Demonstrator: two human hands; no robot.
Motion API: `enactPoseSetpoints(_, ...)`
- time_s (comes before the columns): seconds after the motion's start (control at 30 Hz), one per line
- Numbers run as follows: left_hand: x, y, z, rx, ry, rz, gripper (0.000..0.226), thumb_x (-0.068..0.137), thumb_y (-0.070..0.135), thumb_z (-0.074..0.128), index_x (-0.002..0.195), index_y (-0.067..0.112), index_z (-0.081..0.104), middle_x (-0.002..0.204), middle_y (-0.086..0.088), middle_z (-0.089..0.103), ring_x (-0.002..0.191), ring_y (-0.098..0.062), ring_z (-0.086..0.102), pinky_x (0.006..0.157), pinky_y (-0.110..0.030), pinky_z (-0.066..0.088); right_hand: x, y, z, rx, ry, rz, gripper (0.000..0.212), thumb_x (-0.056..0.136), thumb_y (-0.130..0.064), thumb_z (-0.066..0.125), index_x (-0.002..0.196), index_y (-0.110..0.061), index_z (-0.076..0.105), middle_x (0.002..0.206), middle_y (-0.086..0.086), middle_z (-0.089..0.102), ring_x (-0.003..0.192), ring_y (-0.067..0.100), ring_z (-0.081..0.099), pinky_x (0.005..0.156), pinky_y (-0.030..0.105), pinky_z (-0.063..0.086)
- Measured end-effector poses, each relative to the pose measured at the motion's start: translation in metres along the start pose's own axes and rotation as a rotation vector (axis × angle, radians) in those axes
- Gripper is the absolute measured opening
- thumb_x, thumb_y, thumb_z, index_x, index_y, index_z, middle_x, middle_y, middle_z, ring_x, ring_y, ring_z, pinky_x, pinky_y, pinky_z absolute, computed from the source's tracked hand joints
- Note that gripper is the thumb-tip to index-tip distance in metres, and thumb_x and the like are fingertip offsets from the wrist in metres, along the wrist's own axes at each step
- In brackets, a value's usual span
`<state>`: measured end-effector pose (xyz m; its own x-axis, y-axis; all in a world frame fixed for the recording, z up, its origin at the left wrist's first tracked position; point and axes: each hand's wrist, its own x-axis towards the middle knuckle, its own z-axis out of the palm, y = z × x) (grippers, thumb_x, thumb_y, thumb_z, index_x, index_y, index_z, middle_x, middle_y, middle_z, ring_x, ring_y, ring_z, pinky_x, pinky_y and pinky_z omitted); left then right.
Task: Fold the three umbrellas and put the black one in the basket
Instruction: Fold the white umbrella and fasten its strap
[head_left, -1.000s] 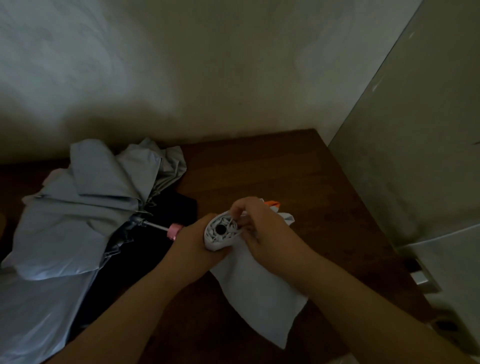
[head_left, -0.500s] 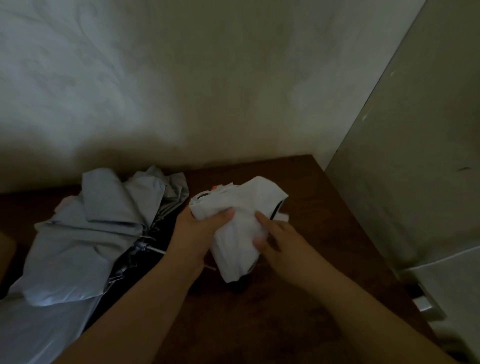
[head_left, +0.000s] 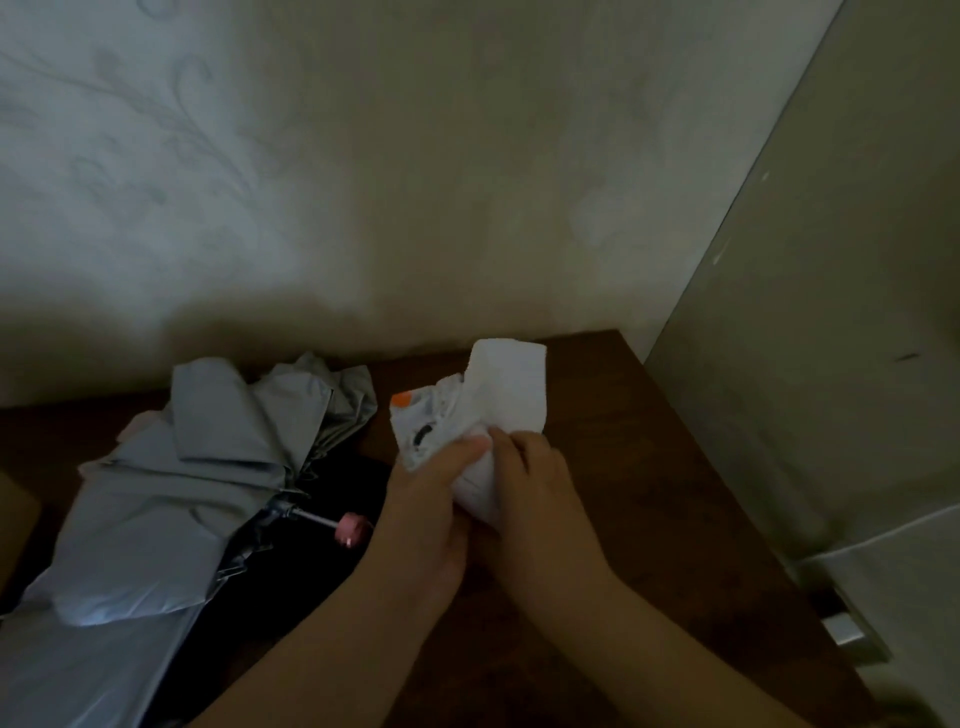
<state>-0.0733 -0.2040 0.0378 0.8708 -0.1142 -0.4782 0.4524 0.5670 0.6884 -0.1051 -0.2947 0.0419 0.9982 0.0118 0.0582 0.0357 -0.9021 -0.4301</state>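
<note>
Both hands are closed on the white umbrella (head_left: 470, 421), held above the surface (head_left: 649, 467) just right of the grey umbrella (head_left: 208, 467). The left hand (head_left: 426, 509) wraps the lower left of the bundle, thumb pressed across the fabric. The right hand (head_left: 535, 483) grips the lower right of it, fingers curled into the cloth. Neither hand is free.

The white umbrella's long axis runs upward and away from the hands, toward the wall (head_left: 467, 182). A loose white flap stands at its far end and an orange tab (head_left: 401, 399) shows at its upper left. The hands hold the near end, so any wrapping of the flap must be worked at the far end; the right hand appears the nearer to that flap.

The grey umbrella lies unfolded and crumpled to the left of the white one, its pink handle (head_left: 352, 529) pointing toward the left wrist. The black umbrella (head_left: 291, 582) lies beneath and in front of the grey canopy, well within reach of the left hand. No basket can be identified in view.

Against the picture of half a second ago: the bundle then hung downward between the hands; it now points upward, and the right hand has closed on it. The pink handle, then hidden, is now exposed. The grey umbrella appears unmoved.
</note>
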Motion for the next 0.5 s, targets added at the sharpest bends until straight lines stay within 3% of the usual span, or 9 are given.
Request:
enactPoseSetpoints(0.1,-0.004,0.002,0.002,0.002,-0.065,0.028,0.037,0.087,0.000,0.061,0.119,0.019,0.060,0.123,-0.014,0.068,0.104,-0.026,0.067,0.074,-0.036,0.063,0.005,0.011,0.004,-0.019,0.124,-0.069,0.070,0.075,-0.019,0.075,0.137,-0.015,0.042,0.132,0.005,0.046,0.121,0.022,0.046,0.095,0.027,0.040)
enactPoseSetpoints(0.17,-0.006,0.013,-0.001,0.082,-0.148,0.049,0.035,0.083,0.005,0.066,0.112,0.023,0.061,0.118,-0.009,0.071,0.100,-0.021,0.070,0.070,-0.027,0.067,0.009,0.019,0.001,0.003,0.154,-0.074,0.065,0.075,-0.017,0.075,0.133,-0.013,0.047,0.126,0.007,0.052,0.115,0.023,0.051,0.094,0.031,0.047)
enactPoseSetpoints(0.27,-0.009,0.033,-0.008,0.579,-0.191,0.099,0.040,0.075,0.028,0.075,0.113,0.028,0.062,0.122,-0.002,0.070,0.105,-0.015,0.068,0.084,-0.027,0.061,0.017,0.028,-0.017,-0.001,0.082,-0.061,0.064,0.087,-0.021,0.063,0.143,-0.019,0.033,0.140,0.003,0.043,0.128,0.019,0.041,0.106,0.033,0.038)
enactPoseSetpoints(0.37,-0.011,0.056,-0.018,1.117,-0.012,0.475,0.051,0.079,0.029,0.085,0.114,0.031,0.048,0.111,0.018,0.049,0.091,0.006,0.048,0.078,-0.012,0.043,0.025,0.040,-0.038,0.044,-0.021,-0.040,0.062,0.089,-0.027,0.059,0.144,-0.023,0.030,0.140,-0.002,0.044,0.125,0.015,0.043,0.103,0.026,0.037)
enactPoseSetpoints(0.43,-0.005,0.070,-0.021,1.331,-0.101,0.657,0.073,0.074,0.033,0.090,0.124,0.040,0.037,0.120,0.018,0.033,0.097,0.002,0.037,0.093,-0.016,0.038,0.025,0.045,-0.049,0.193,-0.111,-0.029,0.055,0.087,-0.023,0.063,0.136,-0.027,0.036,0.125,-0.005,0.052,0.107,0.011,0.053,0.089,0.023,0.046)
enactPoseSetpoints(0.5,0.002,0.081,-0.018,1.449,-0.338,0.612,0.090,0.067,0.055,0.089,0.130,0.055,0.024,0.136,0.024,0.022,0.118,0.013,0.025,0.114,-0.025,0.032,0.026,0.050,-0.055,0.368,-0.214,-0.027,0.052,0.085,-0.017,0.066,0.126,-0.035,0.039,0.119,-0.007,0.055,0.099,0.007,0.056,0.086,0.028,0.052)
